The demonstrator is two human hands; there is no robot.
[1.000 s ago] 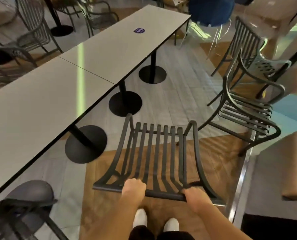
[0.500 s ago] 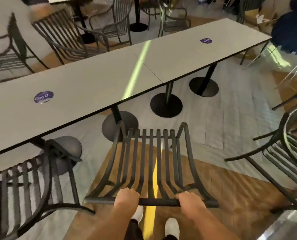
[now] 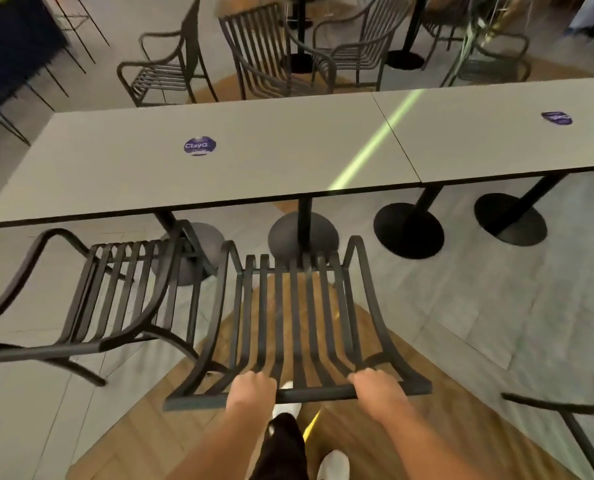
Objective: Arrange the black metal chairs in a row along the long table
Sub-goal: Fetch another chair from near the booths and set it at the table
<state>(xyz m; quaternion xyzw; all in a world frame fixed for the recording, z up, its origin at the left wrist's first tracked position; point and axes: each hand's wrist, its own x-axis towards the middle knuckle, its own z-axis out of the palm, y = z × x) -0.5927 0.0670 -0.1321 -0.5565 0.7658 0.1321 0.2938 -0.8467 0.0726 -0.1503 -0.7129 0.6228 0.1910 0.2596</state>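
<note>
Hands: left hand [image 3: 252, 388] & right hand [image 3: 375, 386] clenched on black slatted metal chair [image 3: 294, 327] backrest; next, push toward long grey counter [image 3: 254, 168], beside neighbouring black chair [image 3: 115, 296].

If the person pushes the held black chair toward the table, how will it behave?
The held chair is probably rigid: its metal slats keep their shape under both hands, left hand and right hand. Gripped only at the top rail, it may tip. Open slats suggest moderate weight.
</note>
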